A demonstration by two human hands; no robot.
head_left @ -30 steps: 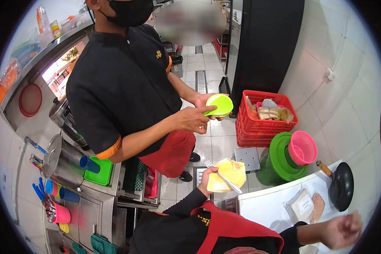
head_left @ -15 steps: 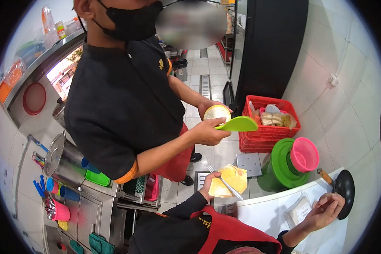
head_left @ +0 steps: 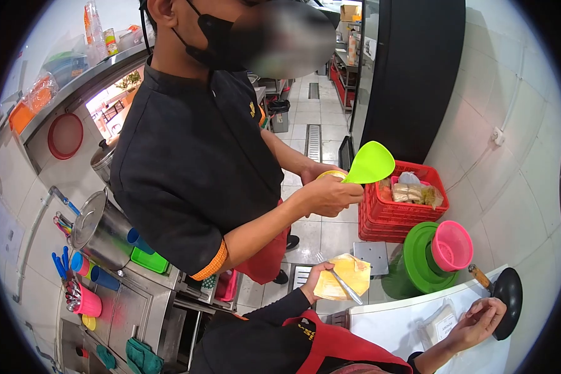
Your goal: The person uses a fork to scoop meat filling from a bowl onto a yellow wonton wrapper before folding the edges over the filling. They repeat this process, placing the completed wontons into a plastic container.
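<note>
A yellow, roughly square sheet [head_left: 356, 273] with uneven edges is in the left hand [head_left: 316, 282]. A silver fork [head_left: 347, 288] slants across it, tines up, handle end just past its lower edge.

Blurred oval [head_left: 299, 38], yellow-rimmed cup [head_left: 332, 174] partly hidden by co-worker's grip [head_left: 330, 197], packet label [head_left: 444, 326] illegible, apron [head_left: 333, 349] cut off below

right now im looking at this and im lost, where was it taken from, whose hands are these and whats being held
There's no machine: these are a person's bare hands, seen from a camera on their own head, looking forward and down. The left hand holds a fork and a yellow sheet. The right hand is curled over a white surface, where a pack lies, near a pan; I can't tell if it holds anything. A co-worker holds a green scoop.
</note>
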